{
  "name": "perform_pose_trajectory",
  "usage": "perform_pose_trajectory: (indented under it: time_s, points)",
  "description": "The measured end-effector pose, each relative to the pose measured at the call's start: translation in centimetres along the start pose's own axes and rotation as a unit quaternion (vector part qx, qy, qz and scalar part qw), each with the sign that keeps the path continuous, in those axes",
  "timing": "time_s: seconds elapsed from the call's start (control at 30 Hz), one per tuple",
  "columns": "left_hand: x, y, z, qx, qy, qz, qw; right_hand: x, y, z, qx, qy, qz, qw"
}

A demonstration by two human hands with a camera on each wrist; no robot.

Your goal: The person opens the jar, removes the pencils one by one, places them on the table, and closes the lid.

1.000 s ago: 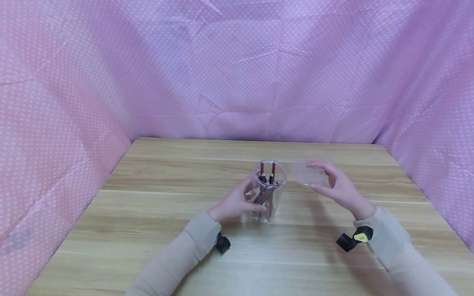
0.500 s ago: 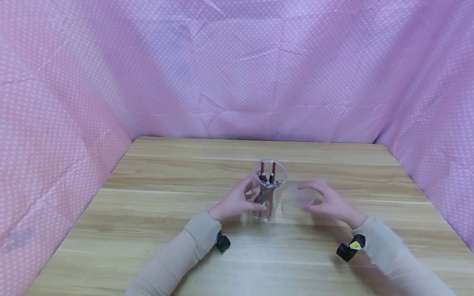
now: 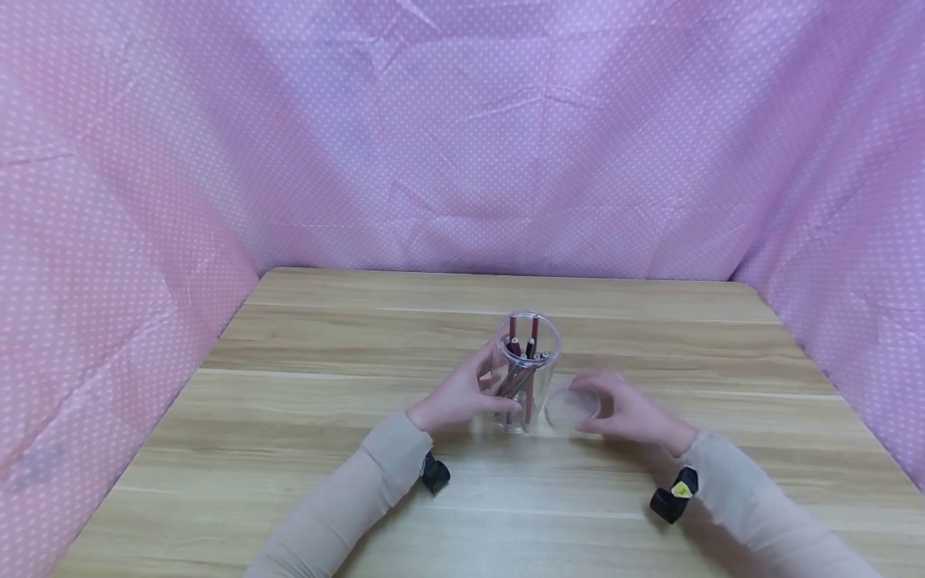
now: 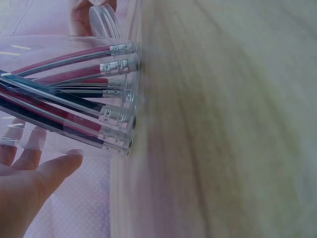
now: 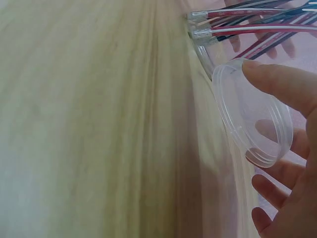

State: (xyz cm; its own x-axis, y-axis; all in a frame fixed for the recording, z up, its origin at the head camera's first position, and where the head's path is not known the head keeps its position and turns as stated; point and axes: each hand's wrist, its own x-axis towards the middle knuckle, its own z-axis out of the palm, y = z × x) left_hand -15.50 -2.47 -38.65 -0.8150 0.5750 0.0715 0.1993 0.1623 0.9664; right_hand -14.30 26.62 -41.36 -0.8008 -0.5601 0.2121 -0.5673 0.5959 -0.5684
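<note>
While the left hand (image 3: pixel 458 393) is gripping the jar (image 3: pixel 538 384) near the head view's centre, the right hand (image 3: pixel 627 409) is holding the lid (image 3: pixel 569 408) just beside it; the jar is standing uncovered with pencils (image 3: pixel 518 377) inside, and the lid is not yet being let go. Across the left wrist view's upper left, the clear jar is showing red and dark pencils leaning together, silvery ends down. Toward the right wrist view's right side, the right hand is pinching the clear round lid; whether it is touching the bench (image 5: pixel 99 129), I cannot tell.
</note>
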Motion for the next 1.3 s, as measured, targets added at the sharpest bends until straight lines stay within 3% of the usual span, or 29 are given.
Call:
perform_pose_trajectory:
  time_s: [0.6, 1.0, 1.13, 1.3]
  points:
    - [-0.1, -0.1, 0.0, 0.004, 0.004, 0.015, 0.9999, 0.0, -1.2, 0.6, -0.108, -0.027, -0.025, 0.9935]
    - [0.0, -0.2, -0.6, 0.001, 0.0, 0.013, 0.9999, 0.4, -1.4, 0.8, -0.086, -0.035, -0.005, 0.9957]
    - [0.1, -0.2, -0.9, 0.001, -0.003, 0.01, 0.9999, 0.6, -1.5, 0.6, -0.072, -0.013, -0.009, 0.9973]
    - [0.2, -0.2, -1.2, -0.002, -0.006, 0.001, 1.0, 1.6, -2.1, -0.2, -0.077, 0.067, -0.079, 0.9916]
